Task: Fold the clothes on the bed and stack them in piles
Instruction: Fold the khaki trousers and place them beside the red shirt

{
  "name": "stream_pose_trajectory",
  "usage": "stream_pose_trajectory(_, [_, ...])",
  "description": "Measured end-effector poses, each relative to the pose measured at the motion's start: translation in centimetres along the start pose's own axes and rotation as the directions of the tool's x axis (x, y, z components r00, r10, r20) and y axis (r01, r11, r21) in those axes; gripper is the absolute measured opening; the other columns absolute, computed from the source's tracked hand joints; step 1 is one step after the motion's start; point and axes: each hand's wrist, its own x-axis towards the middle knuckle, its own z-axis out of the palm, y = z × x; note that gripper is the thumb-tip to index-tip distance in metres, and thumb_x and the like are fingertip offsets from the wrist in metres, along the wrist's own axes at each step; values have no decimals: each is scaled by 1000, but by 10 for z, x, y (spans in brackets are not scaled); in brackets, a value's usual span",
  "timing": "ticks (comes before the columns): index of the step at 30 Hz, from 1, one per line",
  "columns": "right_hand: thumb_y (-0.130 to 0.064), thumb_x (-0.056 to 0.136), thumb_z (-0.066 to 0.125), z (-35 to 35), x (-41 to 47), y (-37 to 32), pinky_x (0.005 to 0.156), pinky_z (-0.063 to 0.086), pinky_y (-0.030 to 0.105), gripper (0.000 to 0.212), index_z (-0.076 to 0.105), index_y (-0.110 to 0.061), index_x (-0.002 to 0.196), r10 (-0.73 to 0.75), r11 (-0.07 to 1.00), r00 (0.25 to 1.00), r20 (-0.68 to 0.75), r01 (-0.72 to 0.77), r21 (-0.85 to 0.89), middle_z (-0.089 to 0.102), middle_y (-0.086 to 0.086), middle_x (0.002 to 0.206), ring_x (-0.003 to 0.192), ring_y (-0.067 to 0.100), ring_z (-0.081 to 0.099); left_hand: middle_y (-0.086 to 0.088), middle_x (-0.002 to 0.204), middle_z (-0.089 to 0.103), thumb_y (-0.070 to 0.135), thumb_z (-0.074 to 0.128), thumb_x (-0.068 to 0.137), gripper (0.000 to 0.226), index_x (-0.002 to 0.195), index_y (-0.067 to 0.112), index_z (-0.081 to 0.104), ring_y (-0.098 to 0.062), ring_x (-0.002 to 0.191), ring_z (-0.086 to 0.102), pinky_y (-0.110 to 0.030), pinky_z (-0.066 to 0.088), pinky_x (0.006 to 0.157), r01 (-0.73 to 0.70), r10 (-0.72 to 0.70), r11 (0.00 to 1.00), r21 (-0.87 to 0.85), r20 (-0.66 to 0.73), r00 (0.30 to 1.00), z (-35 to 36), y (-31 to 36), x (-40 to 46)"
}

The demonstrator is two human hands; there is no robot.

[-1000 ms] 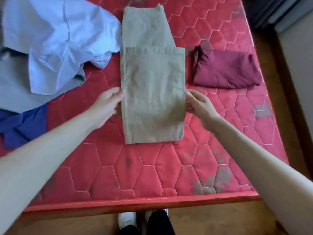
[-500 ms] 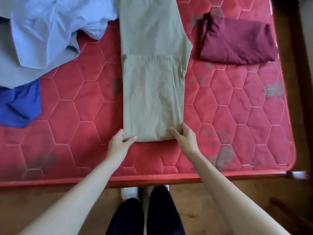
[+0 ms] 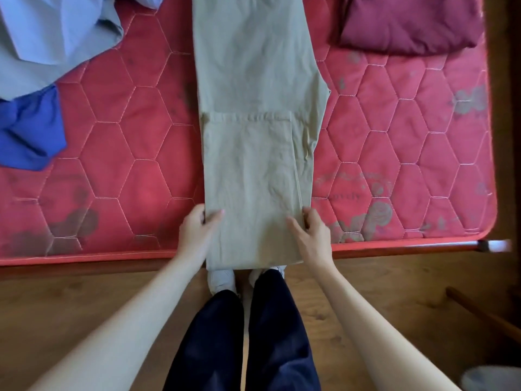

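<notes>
Around the khaki trousers (image 3: 255, 153) lie other clothes on the red mattress (image 3: 127, 153): a pale blue shirt (image 3: 48, 32) and a deep blue garment (image 3: 26, 131) to the left, a folded maroon piece (image 3: 408, 22) to the right, all apart from the trousers. Nothing blocks the hands. Both bare forearms reach forward from below, above the person's dark trouser legs (image 3: 242, 334) and white shoes (image 3: 222, 277). The left hand (image 3: 194, 232) pinches the trousers' left edge, thumb on top, fingers curled beneath. The right hand (image 3: 313, 235) grips the right edge likewise. The trousers lie folded down the mattress middle, their near end hanging past the edge.
</notes>
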Motion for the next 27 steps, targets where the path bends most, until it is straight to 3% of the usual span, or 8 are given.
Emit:
stream_pose_trajectory(4, [-29, 89, 64, 3, 49, -44, 67, 44, 14, 25, 60, -21, 112, -72, 997, 994, -77, 71, -9, 61, -16, 87, 77, -4, 58, -18, 99, 69, 14, 64, 88, 9, 93, 7, 63, -33, 93, 66, -52, 52, 86, -43, 36, 992, -116, -61, 997, 2, 50, 55])
stream_pose_trajectory(11, [-24, 89, 63, 4, 90, -89, 78, 48, 30, 15, 66, -18, 103, -115, 993, 958, -261, 113, -25, 59, -16, 79, 85, 12, 62, -15, 100, 70, 11, 59, 86, 9, 92, 6, 63, -29, 95, 67, -52, 54, 86, -169, 154, 980, -107, -135, 979, 7, 97, 89])
stream_pose_trajectory(16, [-21, 92, 60, 2, 99, -83, 84, 48, 33, 22, 63, -15, 114, -68, 997, 977, -201, 62, -37, 65, -7, 97, 98, 18, 63, -6, 104, 67, 8, 56, 88, 33, 121, 6, 57, -27, 102, 64, -39, 51, 89, -109, 115, 993, 39, -200, 973, 10, 87, 94])
stream_pose_trajectory(18, [-25, 93, 59, 3, 94, -77, 80, 47, 33, 31, 58, -16, 123, -164, 979, 967, -196, 135, -154, 63, -2, 109, 101, 19, 60, -8, 113, 61, 4, 55, 87, 42, 128, 6, 50, -27, 108, 58, -38, 47, 92, -215, 283, 939, 269, -249, 926, 9, 76, 82])
stream_pose_trajectory(20, [-31, 93, 59, 3, 84, -66, 80, 45, 34, 42, 53, -15, 131, -372, 884, 919, -133, 307, -352, 55, 4, 125, 112, 21, 53, -13, 129, 52, -1, 54, 85, 51, 135, 4, 45, -29, 119, 50, -41, 44, 97, -387, 569, 707, 593, -150, 809, 8, 56, 65])
stream_pose_trajectory(22, [-36, 91, 62, -1, 69, -51, 97, 41, 39, 51, 53, -11, 134, -597, 677, 800, 59, 541, -499, 49, 12, 138, 130, 27, 44, -17, 137, 50, -6, 56, 83, 54, 136, 1, 47, -34, 129, 45, -49, 40, 106, -564, 726, 397, 724, 128, 675, 7, 36, 49])
stream_pose_trajectory(25, [-50, 86, 62, -10, 48, -17, 113, 29, 54, 66, 53, -8, 136, -712, 313, 554, 431, 800, -512, 43, 19, 146, 139, 35, 35, -14, 141, 51, 7, 53, 88, 45, 133, 2, 54, -33, 136, 41, -53, 28, 112, -753, 687, -73, 654, 580, 438, 5, 0, 26])
stream_pose_trajectory(27, [-59, 84, 59, -17, 34, 7, 114, 24, 57, 77, 46, -11, 143, -629, 158, 451, 633, 872, -464, 34, 19, 151, 143, 34, 29, -13, 148, 42, 30, 45, 95, 52, 140, 4, 46, -29, 141, 33, -51, 21, 117, -786, 541, -184, 590, 729, 420, 1, -25, 14])
